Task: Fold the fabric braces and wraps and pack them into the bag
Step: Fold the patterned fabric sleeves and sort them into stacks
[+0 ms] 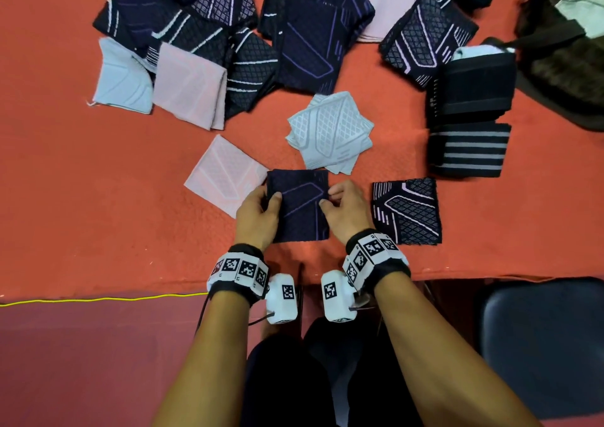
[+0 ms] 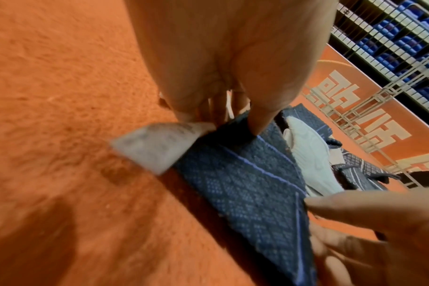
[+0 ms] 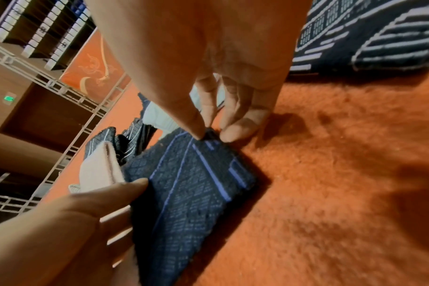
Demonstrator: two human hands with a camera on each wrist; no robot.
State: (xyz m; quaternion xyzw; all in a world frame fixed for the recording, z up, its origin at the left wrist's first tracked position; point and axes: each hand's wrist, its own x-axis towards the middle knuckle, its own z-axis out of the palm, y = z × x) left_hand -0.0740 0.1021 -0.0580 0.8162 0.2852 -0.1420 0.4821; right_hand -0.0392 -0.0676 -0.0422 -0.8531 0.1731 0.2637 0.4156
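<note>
A folded dark navy brace with purple lines [image 1: 299,206] [image 2: 252,183] [image 3: 191,185] lies on the orange cloth near the front edge. My left hand [image 1: 261,211] [image 2: 233,108] pinches its left edge, thumb on top. My right hand [image 1: 343,209] [image 3: 213,133] pinches its right edge between thumb and fingers. A folded pink wrap [image 1: 222,175] lies just left of it, partly under the brace's corner. A folded navy brace with white lines [image 1: 407,211] lies to the right. A stack of folded pale blue braces [image 1: 330,132] sits behind. The brown bag [image 1: 562,47] stands at the far right.
Unfolded dark, pink and pale blue braces are heaped along the back [image 1: 183,34]. Two black wraps with grey stripes [image 1: 469,122] sit next to the bag. The orange cloth's [image 1: 98,214] front edge runs under my wrists. A dark blue chair seat [image 1: 542,345] is at bottom right.
</note>
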